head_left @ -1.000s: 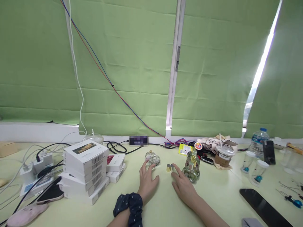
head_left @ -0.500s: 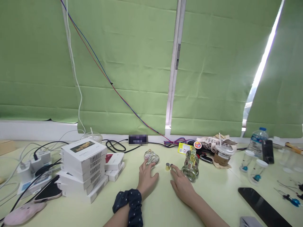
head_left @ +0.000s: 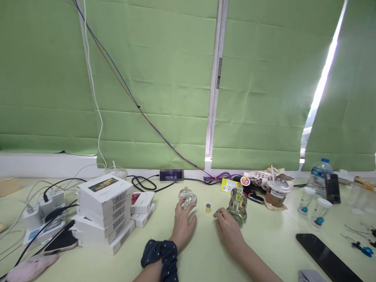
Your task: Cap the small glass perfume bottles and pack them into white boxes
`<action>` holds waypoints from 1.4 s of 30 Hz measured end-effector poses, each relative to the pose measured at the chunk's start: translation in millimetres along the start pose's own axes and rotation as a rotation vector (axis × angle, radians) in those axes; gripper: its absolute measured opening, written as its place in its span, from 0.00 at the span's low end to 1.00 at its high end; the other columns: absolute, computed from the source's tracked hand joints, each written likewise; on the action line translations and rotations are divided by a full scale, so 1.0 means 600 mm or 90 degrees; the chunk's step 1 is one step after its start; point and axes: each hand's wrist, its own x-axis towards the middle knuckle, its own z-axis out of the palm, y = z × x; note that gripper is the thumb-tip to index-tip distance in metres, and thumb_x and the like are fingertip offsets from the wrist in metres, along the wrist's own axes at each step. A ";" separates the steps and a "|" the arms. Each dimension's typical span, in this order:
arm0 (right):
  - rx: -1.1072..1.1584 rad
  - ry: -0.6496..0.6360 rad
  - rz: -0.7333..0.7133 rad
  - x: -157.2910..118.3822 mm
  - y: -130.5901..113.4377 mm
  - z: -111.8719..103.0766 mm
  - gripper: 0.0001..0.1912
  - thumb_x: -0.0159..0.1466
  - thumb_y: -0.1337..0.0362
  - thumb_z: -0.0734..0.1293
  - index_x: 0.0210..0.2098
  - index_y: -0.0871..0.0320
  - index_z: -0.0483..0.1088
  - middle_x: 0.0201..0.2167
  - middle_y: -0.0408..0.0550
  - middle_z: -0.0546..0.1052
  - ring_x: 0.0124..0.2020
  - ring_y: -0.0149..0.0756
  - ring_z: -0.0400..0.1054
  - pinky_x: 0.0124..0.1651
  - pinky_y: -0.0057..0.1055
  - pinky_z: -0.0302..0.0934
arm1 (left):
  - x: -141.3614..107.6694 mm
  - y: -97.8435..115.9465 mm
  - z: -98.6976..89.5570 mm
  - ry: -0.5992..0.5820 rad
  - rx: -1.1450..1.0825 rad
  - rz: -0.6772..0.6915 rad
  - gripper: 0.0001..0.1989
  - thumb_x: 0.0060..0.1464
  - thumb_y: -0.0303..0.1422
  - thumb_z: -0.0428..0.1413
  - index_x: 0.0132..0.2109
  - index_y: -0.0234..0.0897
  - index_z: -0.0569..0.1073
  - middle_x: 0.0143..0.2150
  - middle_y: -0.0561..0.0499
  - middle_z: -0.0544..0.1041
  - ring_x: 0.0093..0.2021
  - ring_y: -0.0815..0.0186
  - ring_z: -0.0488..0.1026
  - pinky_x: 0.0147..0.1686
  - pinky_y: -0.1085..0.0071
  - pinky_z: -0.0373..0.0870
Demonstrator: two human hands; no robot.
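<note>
My left hand [head_left: 182, 229] lies with its fingers stretched and thumb apart, fingertips at the near side of small clear glass bottles [head_left: 185, 192] with a gold top; whether they press on the glass I cannot tell. A small gold cylindrical cap [head_left: 208, 208] stands between my hands. Right of it, my right hand [head_left: 230, 232] has curled, closed fingers; whatever they hold is hidden. Beside that hand are several clear glass bottles [head_left: 239, 205] with gold parts, close together and partly covered by it.
White boxes [head_left: 104, 201] are stacked left of my arms, near chargers and cables [head_left: 47, 203]. A lidded drink cup [head_left: 276, 192], clear jars [head_left: 320, 213], a water bottle [head_left: 319, 172] and a long black slab [head_left: 326, 256] occupy the right. A small display [head_left: 171, 175] stands at the back.
My right hand has drawn slightly right, its fingers curling in. Of two small gold caps by its fingertips, only one still shows on the table. My left hand has hardly moved.
</note>
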 end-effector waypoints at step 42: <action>0.094 -0.081 0.087 -0.017 -0.028 -0.010 0.08 0.58 0.62 0.66 0.27 0.55 0.62 0.27 0.44 0.75 0.29 0.37 0.67 0.31 0.28 0.53 | 0.003 0.013 -0.023 0.010 -0.224 -0.008 0.22 0.39 0.23 0.52 0.45 0.39 0.72 0.47 0.47 0.73 0.48 0.57 0.71 0.49 0.61 0.68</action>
